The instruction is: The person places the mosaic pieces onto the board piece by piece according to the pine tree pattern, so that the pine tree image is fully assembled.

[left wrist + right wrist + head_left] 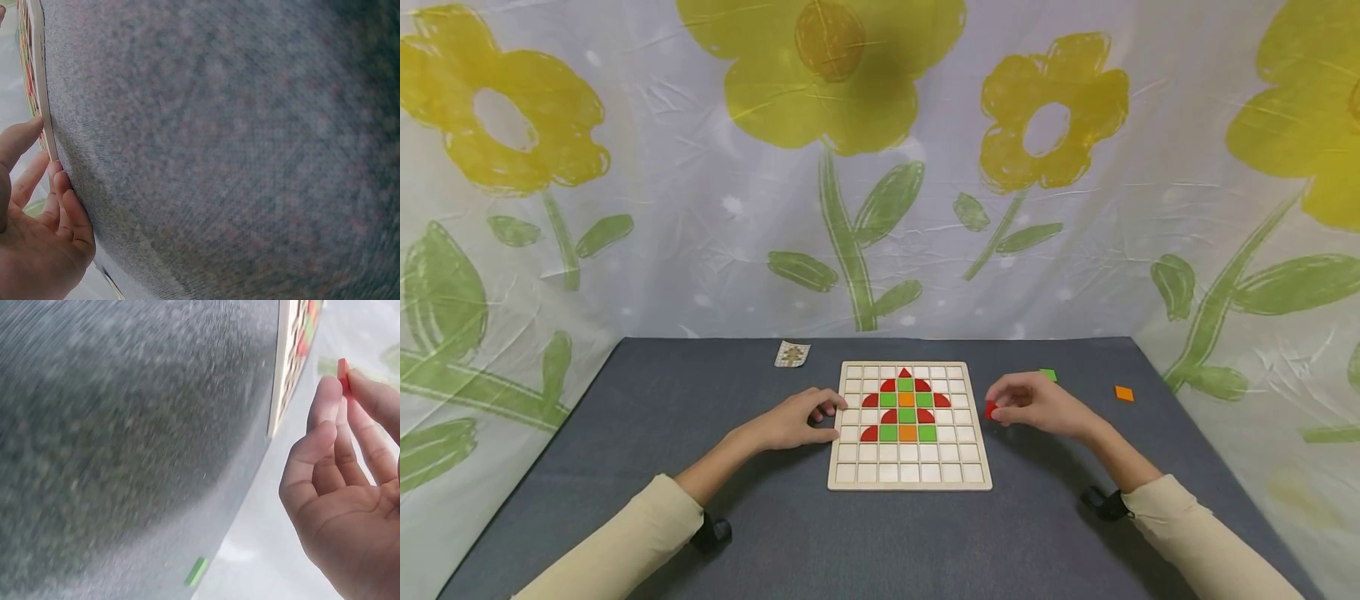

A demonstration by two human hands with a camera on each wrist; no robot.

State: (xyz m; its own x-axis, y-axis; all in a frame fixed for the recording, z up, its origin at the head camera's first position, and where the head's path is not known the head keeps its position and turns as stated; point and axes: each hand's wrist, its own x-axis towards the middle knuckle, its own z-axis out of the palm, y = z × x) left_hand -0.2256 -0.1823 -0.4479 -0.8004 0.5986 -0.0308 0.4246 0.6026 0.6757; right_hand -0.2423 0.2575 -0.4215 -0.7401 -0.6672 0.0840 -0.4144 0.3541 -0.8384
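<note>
A square wooden grid board (910,477) lies on the dark table, with red, green and orange tiles in its cells stacked up in a tree-like shape. The topmost is a red triangle tile (905,373). My left hand (797,419) touches the board's left edge with thumb and fingertips; its fingers are relaxed in the left wrist view (47,240). Just off the board's right side, my right hand (1041,406) pinches a small red tile (990,409) between thumb and index finger. In the right wrist view this tile (342,376) appears edge-on, so its exact outline cannot be told.
A loose green tile (1048,375) lies behind the right hand, partly hidden by it. Farther right is an orange tile (1123,393). A small patterned card (792,354) sits near the table's back edge. Flower-printed cloth (722,208) stands around the table (910,550).
</note>
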